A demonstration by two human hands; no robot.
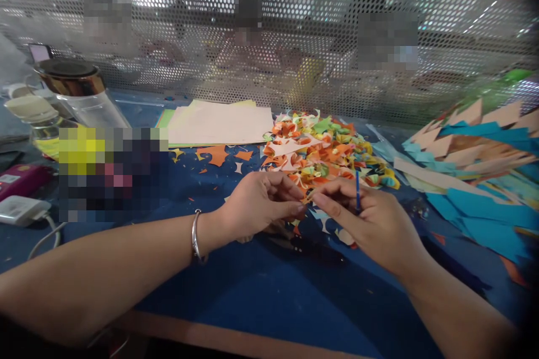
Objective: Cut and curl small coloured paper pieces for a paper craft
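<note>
Both my hands meet over the table in the middle of the view. The fingertips of my left hand (263, 202) pinch one side of a small yellow-orange paper piece (309, 198). My right hand (366, 219) pinches its other side between thumb and fingers. A thin blue stick (357, 192) stands up from among the right fingers; its lower end is hidden. The exact shape of the paper piece is too small to make out. Just behind the hands lies a heap of curled, cut paper pieces (311, 148) in orange, yellow, green and white. Paper scraps (322, 219) lie beneath the fingers.
Stacked paper sheets (219, 123) lie left of the heap. Folded blue and peach paper (475, 162) fills the right side. At left stand a lidded bottle (80, 90), a smaller jar (36, 118) and a white charger (23, 210). A perforated metal screen (202, 61) closes the back.
</note>
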